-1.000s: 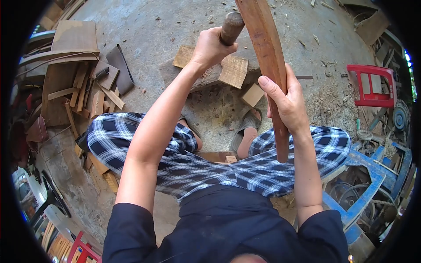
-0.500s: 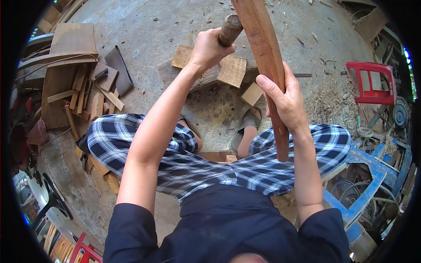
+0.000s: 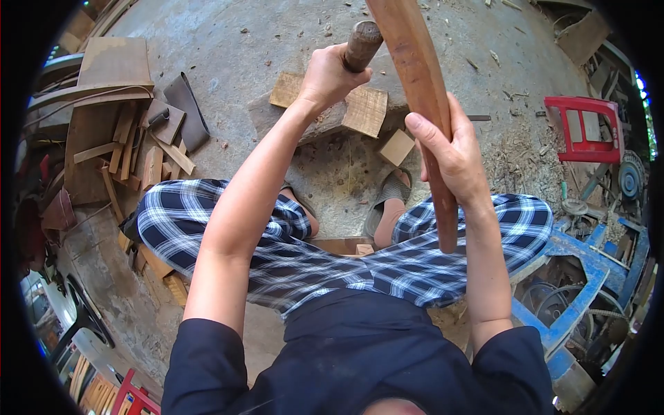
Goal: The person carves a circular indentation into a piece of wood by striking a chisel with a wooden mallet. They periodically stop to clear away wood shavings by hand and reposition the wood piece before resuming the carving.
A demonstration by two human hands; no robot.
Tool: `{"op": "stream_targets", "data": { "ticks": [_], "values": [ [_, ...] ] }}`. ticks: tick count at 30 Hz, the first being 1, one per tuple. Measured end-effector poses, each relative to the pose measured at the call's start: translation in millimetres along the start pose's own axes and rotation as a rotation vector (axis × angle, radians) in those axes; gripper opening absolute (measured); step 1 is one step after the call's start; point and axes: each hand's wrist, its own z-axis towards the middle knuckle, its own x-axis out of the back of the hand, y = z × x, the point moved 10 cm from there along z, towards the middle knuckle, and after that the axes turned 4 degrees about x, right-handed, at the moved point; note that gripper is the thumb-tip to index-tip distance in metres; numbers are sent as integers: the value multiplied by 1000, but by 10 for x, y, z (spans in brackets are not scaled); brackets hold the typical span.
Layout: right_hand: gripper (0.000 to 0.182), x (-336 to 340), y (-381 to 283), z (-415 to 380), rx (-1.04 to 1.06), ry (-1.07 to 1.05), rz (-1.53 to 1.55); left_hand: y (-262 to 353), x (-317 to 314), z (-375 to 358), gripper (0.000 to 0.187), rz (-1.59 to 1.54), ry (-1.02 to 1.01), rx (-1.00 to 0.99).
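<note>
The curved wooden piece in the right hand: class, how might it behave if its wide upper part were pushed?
The curved wooden piece is probably stiff: it looks solid and thick. It may swivel, since the right hand holds it nearer the narrow end, the broader part reaching out of frame.

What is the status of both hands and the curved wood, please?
Left hand closed around thick stick. Right hand gripping curved wood, upper end out of view. Blocks on floor, apparently not in the way.
</note>
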Motion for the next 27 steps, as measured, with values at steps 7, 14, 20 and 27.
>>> {"op": "stream_targets", "data": {
  "ticks": [7,14,20,27],
  "values": [
    [47,257,-922,96,392,147,-44,-20,-21,-16,26,-5,14,24],
    [61,118,-688,322,392,-7,-633,57,-94,-69,24,-17,10,-5],
    [53,124,-611,356,460,112,-502,75,-40,-64,25,24,42,21],
    [49,137,-840,278,537,151,-363,-152,-69,-118,28,-51,20,79]
  ]
}}
